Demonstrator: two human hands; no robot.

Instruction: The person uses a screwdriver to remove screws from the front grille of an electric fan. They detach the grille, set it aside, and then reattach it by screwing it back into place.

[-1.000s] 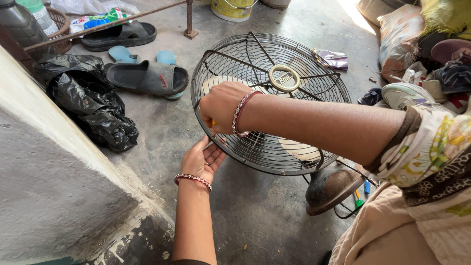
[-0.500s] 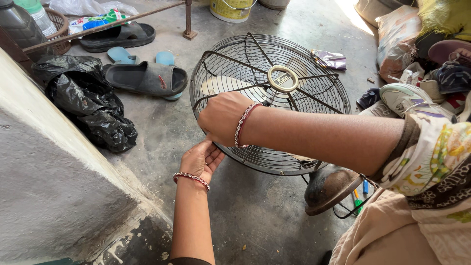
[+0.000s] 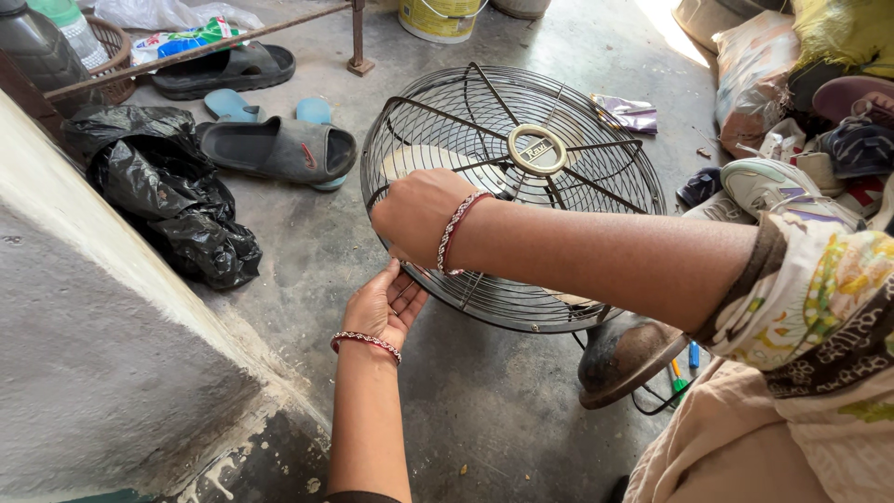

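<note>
On the concrete floor (image 3: 307, 242) stands a round black wire fan guard (image 3: 512, 186), tilted toward the viewer, with a pale ring at its hub. Right hand (image 3: 414, 214) rests on the guard's near-left rim, fingers curled over the wires; whether they clamp a wire cannot be told, since the fingertips are hidden. Left hand (image 3: 386, 303) sits just below it, palm up, fingers spread and touching the lower rim. Both wrists carry beaded bracelets. Fan base (image 3: 629, 359) lies under the right forearm. Black plastic bag (image 3: 172, 200) and grey sandal (image 3: 279, 149) lie left of the guard.
</note>
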